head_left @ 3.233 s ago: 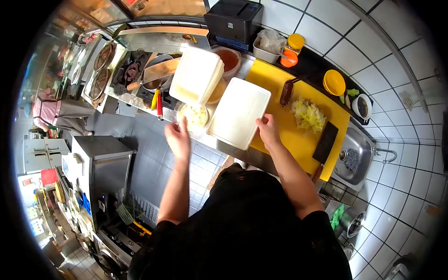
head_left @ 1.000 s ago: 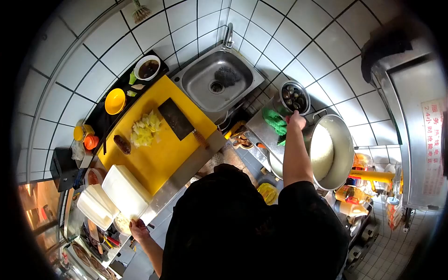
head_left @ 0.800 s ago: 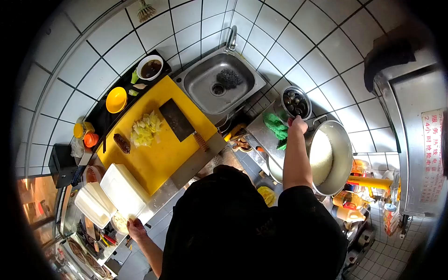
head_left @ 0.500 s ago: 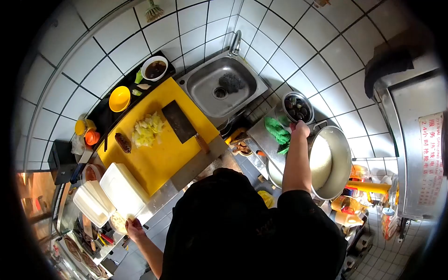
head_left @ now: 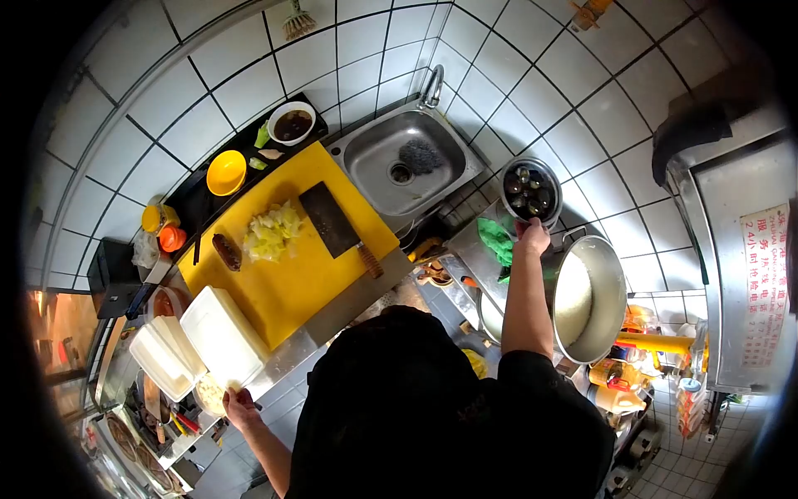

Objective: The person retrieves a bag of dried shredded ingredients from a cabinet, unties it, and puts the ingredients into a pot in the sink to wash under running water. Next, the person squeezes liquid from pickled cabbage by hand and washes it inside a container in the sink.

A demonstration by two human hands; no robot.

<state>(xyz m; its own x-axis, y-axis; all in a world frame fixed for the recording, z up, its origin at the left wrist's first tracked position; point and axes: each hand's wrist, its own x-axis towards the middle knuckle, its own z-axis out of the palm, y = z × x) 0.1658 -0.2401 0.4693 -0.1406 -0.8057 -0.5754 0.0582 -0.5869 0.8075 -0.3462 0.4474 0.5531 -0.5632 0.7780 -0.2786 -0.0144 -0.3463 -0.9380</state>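
My right hand [head_left: 533, 236] is closed on the near rim of a round metal bowl [head_left: 552, 218]. Several dark, glossy round pieces [head_left: 529, 193] lie in that bowl; their kind is unclear. Just below and to the right stands a large metal pot [head_left: 615, 287] with pale contents. A green cloth [head_left: 496, 241] lies left of the bowl. At lower left, my left hand [head_left: 241, 408] has curled fingers beside the near corner of a white plastic container [head_left: 223, 330] and a bowl of pale chopped bits [head_left: 211, 394]. What those fingers grip is hidden.
A cleaver [head_left: 331, 223], chopped pale-green vegetable [head_left: 273, 233] and a dark sausage-like piece [head_left: 226, 251] lie on the yellow cutting board [head_left: 291, 303]. Behind it are a yellow bowl [head_left: 226, 173] and a white bowl of dark liquid [head_left: 293, 125]. The sink [head_left: 374, 150] holds a dark scourer.
The metal bowl in my right hand has turned its opening more toward the camera, showing more of its contents. My left hand stays in nearly the same place. The view has shifted slightly.
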